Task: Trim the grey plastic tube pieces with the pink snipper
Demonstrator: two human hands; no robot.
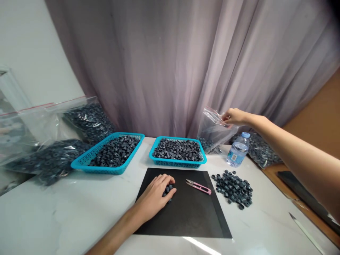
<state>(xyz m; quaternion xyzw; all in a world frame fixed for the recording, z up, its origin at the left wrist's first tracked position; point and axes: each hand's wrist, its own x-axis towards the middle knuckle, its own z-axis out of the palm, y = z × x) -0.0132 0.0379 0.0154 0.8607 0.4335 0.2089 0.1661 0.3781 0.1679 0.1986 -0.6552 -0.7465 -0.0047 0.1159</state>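
Observation:
My left hand (156, 194) rests on the black mat (191, 216), with its fingers and thumb curled around several small dark ring-shaped pieces (168, 190). Further back on the right, my right hand (234, 117) pinches the top of a clear zip bag (212, 127), which holds some of the same pieces at its bottom. Pink-handled thread snips (199, 186) lie on the mat to the right of my left hand.
Two blue baskets, one at left (97, 170) and one in the middle (177, 163), hold dark pieces. A water bottle (238, 150) stands behind a loose pile (235, 189). Filled bags (55, 156) lie at left, another (262, 150) at right. A knife (305, 232) lies near the right edge.

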